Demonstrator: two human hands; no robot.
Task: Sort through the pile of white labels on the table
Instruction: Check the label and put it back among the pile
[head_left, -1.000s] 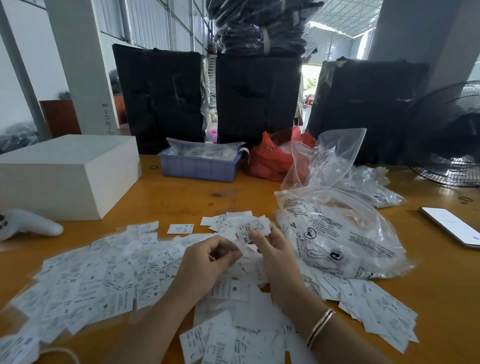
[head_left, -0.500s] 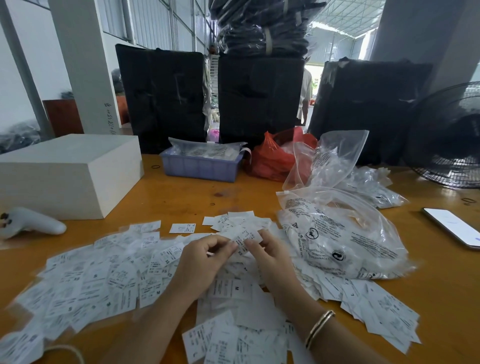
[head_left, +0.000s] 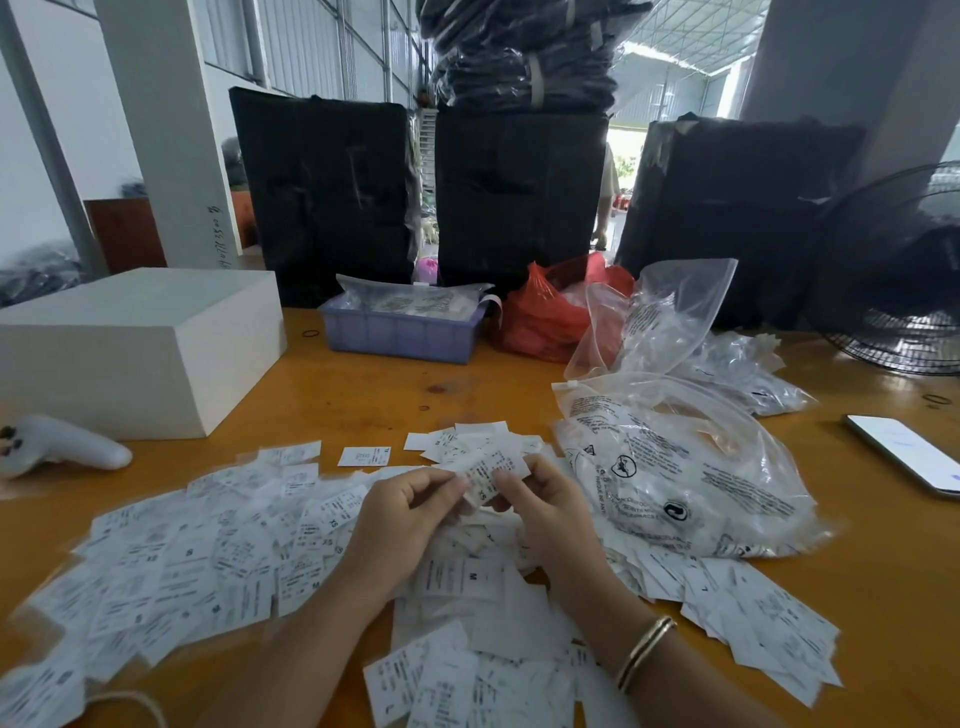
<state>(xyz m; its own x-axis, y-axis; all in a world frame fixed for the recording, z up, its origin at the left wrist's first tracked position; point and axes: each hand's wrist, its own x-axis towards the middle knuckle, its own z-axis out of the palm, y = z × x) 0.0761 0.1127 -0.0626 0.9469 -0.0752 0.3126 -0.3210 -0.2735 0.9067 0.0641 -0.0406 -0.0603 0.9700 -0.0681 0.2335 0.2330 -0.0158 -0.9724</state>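
The left hand (head_left: 410, 512) and the right hand (head_left: 540, 506) meet over the middle of the heap, both pinching the same small white printed paper label (head_left: 491, 470) between thumb and curled fingers, lifted a little above the rest. This looks like the checking step: one label picked out and held up to be read. The next move probably calls for reading its size mark and laying it with others of its kind, parting it cleanly from any slip that clings to it.

Under and around the hands lies the wide loose pile of white labels (head_left: 208, 561), thin flat rectangles with fine black print, overlapping at every angle; some show letters such as XS and M. They look light and slippery, likely to slide or lift at a careless sweep. The pile rests on the glossy orange-brown wooden table (head_left: 363, 395).

Just right of the hands sits a crumpled clear plastic bag with black warning print (head_left: 675, 467), soft and shiny. Farther off stand a smooth white rectangular block (head_left: 135, 338), a lilac plastic tray (head_left: 400, 332) and a red plastic bag (head_left: 545, 317); a phone with a lit screen (head_left: 906, 452) lies at the right.
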